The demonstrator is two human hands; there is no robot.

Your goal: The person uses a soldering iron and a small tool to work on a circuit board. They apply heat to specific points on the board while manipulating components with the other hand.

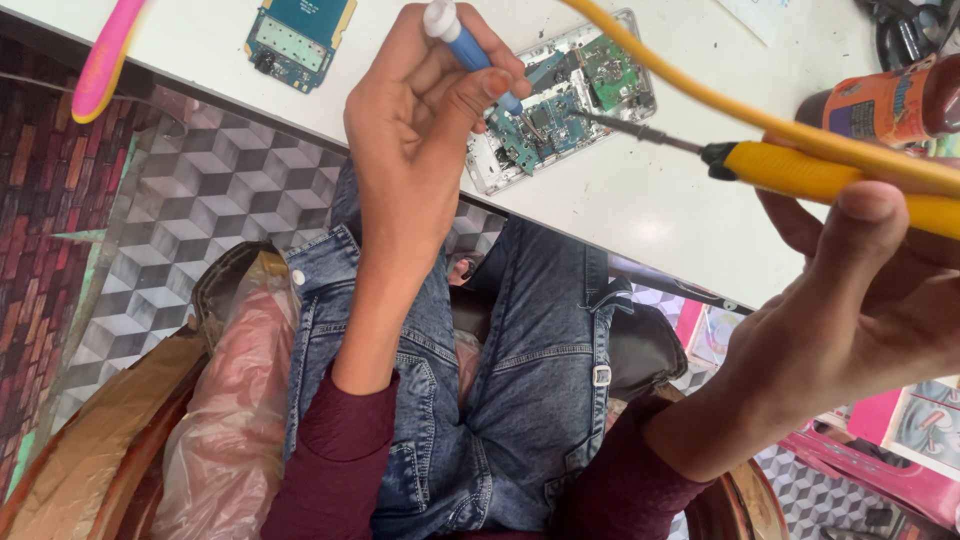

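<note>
My left hand [425, 110] grips a small blue and white screwdriver [462, 40], its lower end down on the teal circuit board [545, 125] of an opened phone in a silver frame [490, 172] on the white table [640, 200]. My right hand [880, 290] holds a yellow-handled soldering iron [830, 180]; its thin metal tip [620, 125] points left onto the same board. A yellow cable [680, 75] runs from the iron across the view.
A second teal circuit board [300, 35] lies at the table's far left. A pink and yellow tool [105, 55] hangs at top left. An orange bottle [890, 105] lies at right. My jeans-clad lap and a plastic-covered chair [220, 400] fill the bottom.
</note>
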